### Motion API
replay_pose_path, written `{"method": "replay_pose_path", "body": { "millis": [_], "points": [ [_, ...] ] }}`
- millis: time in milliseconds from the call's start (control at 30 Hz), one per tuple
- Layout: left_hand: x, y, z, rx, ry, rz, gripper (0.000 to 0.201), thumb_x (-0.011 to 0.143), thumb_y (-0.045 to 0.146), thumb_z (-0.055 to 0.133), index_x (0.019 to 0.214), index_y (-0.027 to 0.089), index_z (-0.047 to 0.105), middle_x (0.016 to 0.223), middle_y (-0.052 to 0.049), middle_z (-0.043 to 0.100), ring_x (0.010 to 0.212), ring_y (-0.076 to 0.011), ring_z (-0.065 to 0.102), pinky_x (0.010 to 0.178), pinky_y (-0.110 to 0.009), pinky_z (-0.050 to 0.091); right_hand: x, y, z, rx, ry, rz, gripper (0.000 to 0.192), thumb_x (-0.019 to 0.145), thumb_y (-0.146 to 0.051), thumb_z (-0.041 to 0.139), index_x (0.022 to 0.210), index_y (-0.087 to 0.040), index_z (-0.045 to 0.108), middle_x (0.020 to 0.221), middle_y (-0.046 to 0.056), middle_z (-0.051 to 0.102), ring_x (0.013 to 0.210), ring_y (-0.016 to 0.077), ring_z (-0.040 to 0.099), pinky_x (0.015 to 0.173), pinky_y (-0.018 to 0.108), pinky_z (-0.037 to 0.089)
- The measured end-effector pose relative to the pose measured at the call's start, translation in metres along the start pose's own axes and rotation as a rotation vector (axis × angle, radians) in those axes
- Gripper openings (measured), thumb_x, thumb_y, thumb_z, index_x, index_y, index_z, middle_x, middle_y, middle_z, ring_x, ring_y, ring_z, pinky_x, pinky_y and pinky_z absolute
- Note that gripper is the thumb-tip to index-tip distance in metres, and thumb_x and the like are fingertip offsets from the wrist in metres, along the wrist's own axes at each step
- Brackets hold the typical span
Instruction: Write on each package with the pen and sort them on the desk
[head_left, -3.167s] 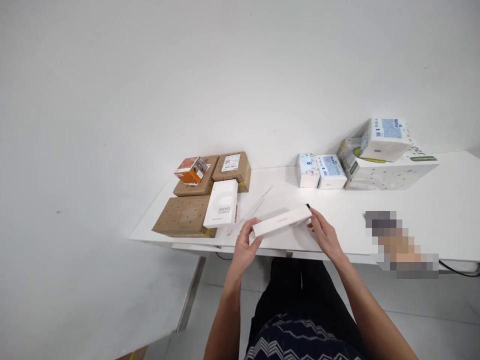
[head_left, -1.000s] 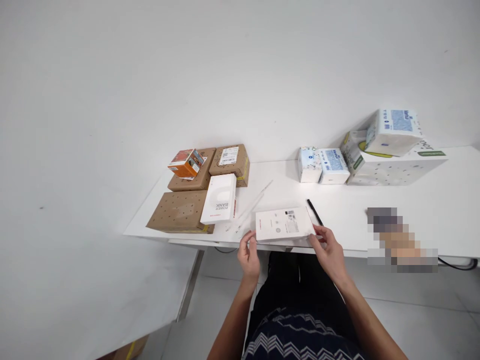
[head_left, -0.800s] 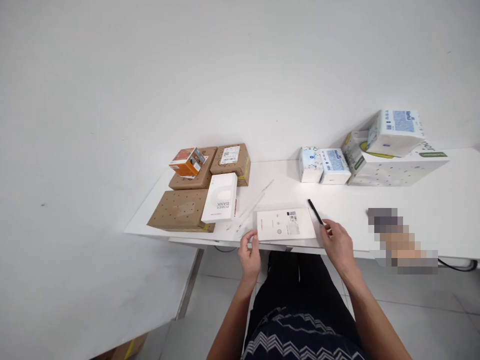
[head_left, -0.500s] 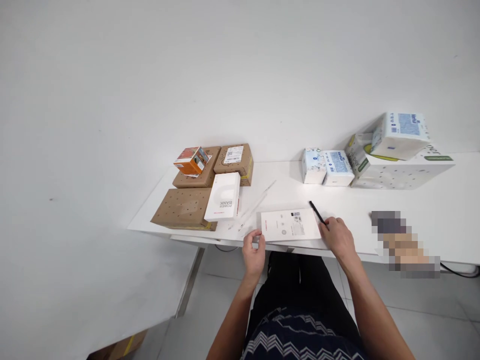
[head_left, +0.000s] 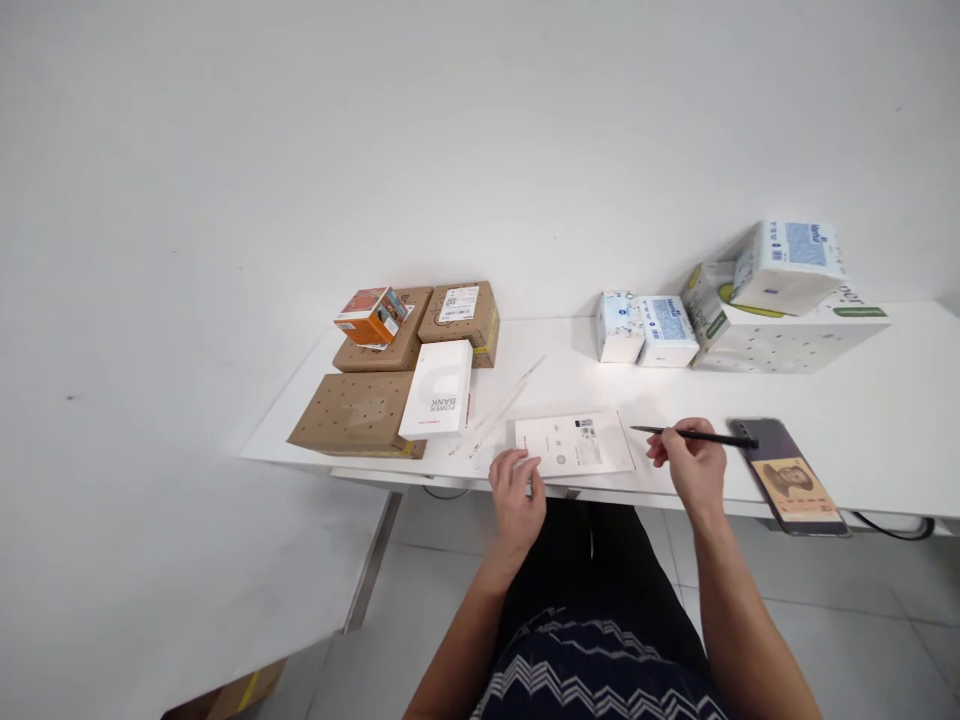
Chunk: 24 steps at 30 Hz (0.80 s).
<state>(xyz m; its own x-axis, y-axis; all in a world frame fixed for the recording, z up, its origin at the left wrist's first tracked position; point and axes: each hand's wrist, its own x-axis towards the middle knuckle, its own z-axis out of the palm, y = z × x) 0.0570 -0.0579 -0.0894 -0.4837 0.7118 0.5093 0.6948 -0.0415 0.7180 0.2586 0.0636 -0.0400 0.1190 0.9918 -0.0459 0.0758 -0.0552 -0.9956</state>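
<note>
A black pen [head_left: 709, 436] is pinched in my right hand [head_left: 696, 472], lying nearly level with its thin tip pointing left, just past the flat white box's right edge. The flat white box [head_left: 571, 446], printed with small labels and a code, lies near the table's front edge. At its lower left corner rests my left hand [head_left: 517, 500], fingers bent but apart, touching the box without gripping it. Right of my right hand lies a phone [head_left: 796, 480] with a lit picture on its screen.
Brown cardboard boxes [head_left: 352, 412] stand at the left, with a white power bank box [head_left: 439, 388] and an orange box [head_left: 370, 318] on them. Thin clear strips [head_left: 504, 408] lie mid-table. Tissue packs [head_left: 667, 332] and a large white carton [head_left: 795, 340] stand back right.
My right hand has lifted off the box's right side and swung the pen round, so it lies nearly level. My left fingers have loosened and spread over the box's corner.
</note>
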Motion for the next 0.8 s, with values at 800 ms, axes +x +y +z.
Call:
{"method": "replay_pose_path", "body": {
  "millis": [800],
  "points": [
    [-0.017, 0.025, 0.026, 0.463, -0.255, 0.188, 0.030, 0.088, 0.035, 0.055, 0.117, 0.034, 0.062, 0.125, -0.001, 0.061, 0.125, -0.0304, 0.042, 0.102, -0.053, 0.023, -0.013, 0.032, 0.066, -0.283, -0.327, -0.339, 0.015, 0.084, -0.034, 0.049, 0.079, -0.021, 0.053, 0.060, -0.003, 0.055, 0.052, 0.0124, 0.050, 0.053, 0.026, 0.041]
  ]
}}
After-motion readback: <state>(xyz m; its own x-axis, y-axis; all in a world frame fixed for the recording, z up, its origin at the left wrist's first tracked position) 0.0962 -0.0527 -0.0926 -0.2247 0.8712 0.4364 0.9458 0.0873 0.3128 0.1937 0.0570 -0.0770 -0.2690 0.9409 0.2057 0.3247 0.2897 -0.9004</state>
